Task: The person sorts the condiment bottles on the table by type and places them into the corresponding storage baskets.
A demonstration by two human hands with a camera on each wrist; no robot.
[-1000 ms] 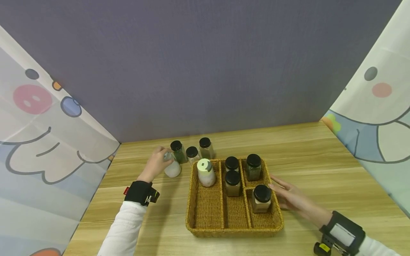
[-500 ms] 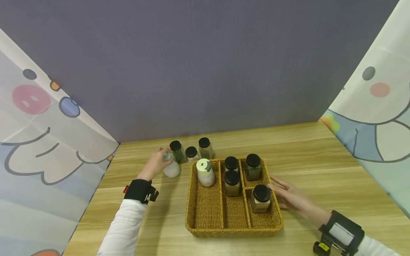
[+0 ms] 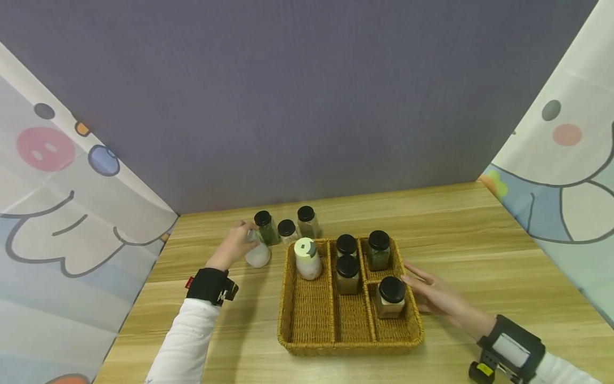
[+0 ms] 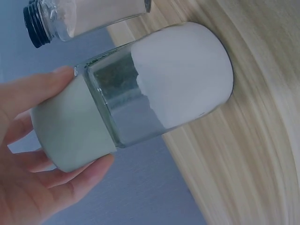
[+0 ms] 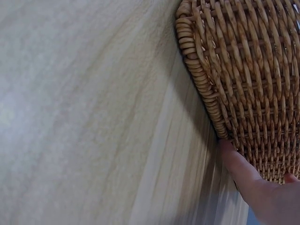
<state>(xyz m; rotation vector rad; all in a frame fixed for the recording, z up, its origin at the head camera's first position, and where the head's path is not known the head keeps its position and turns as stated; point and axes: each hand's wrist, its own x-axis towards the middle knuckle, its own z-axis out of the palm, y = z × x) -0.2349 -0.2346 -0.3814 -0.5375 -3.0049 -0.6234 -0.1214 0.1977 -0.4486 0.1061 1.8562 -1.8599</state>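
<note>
My left hand [image 3: 235, 245] pinches the pale green lid of a glass seasoning jar [image 4: 183, 77] between thumb and fingers. White powder fills the jar's lower part, and it stands on the table to the left of the basket. My right hand [image 3: 438, 298] touches the right outer side of a divided wicker basket [image 3: 312, 349], fingers extended against the weave near its base in the right wrist view. A similar jar with a pale green lid [image 3: 308, 261] stands at the far end of the basket's left compartment.
Black-lidded jars stand in the basket: two in the middle compartment [image 3: 348, 277], one in each right compartment [image 3: 390, 301]. Behind the basket, three more stand on the table: a green-filled jar [image 3: 267, 229], a short jar [image 3: 288, 230] and a beige-filled jar [image 3: 308, 223]. A grey wall [image 3: 307, 106] rises behind.
</note>
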